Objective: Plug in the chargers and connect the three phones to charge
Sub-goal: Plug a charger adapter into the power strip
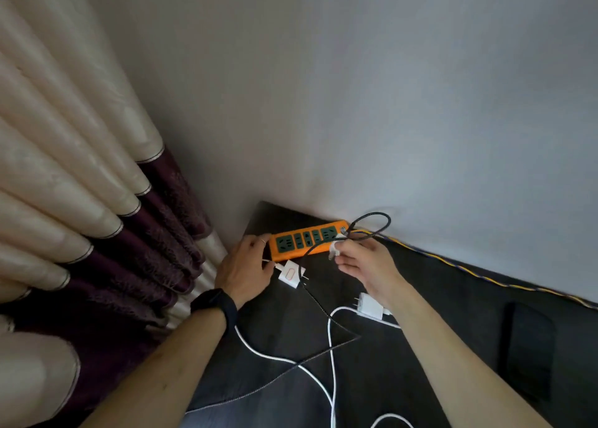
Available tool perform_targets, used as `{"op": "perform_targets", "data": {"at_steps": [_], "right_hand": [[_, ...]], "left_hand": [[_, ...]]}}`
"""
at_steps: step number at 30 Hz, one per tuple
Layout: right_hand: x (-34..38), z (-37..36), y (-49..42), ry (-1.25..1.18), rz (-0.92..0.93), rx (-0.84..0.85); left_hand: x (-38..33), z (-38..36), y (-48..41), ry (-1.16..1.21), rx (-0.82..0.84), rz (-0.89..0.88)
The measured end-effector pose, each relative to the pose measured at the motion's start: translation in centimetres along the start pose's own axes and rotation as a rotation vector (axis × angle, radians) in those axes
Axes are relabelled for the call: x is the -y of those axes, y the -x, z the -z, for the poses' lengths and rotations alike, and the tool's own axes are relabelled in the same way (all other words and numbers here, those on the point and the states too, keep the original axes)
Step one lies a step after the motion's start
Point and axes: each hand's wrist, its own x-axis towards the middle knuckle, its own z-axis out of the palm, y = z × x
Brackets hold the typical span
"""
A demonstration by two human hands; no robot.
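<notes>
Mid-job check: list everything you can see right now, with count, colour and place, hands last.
power strip: one, orange with dark green sockets, on the table against the wall
charger with red oval mark: one, white, flat on the table in front of the strip
second charger: one, white, on the table under the right wrist
white cables: at least two, trailing toward the near edge
black cable: one, looped above the strip
phone: one, black, far right of the table
table: one, dark
curtain: cream and purple, left
left hand: at the strip's left end
right hand: grip on a small white plug
</notes>
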Motion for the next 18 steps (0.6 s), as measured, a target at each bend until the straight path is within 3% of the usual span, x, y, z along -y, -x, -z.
{"op": "perform_targets", "data": {"at_steps": [3,7,9,13,18], "right_hand": [[-0.1,-1.4,-0.9,0.082,0.052,0.016],[-1.2,-1.1,-2.5,0.588,0.339,-0.093],[-1.5,-0.7,-2.6,0.727,0.487,-0.107],[-0.4,-0.6,-2.5,0.721,0.610,-0.091],[0.7,-1.4,-5.0,0.800,0.618,-0.057]], "left_hand": [[0.1,-1.0,-1.3,-0.021,0.032,-0.014],[0.3,-1.6,-2.9,-0.036,0.013,-0.100],[0.5,-1.7,-4.0,-0.021,0.016,-0.136],[0.6,-1.7,-6.6,-0.015,0.032,-0.146],[-0.1,-2.9,-7.7,0.086,0.004,-0.106]]}}
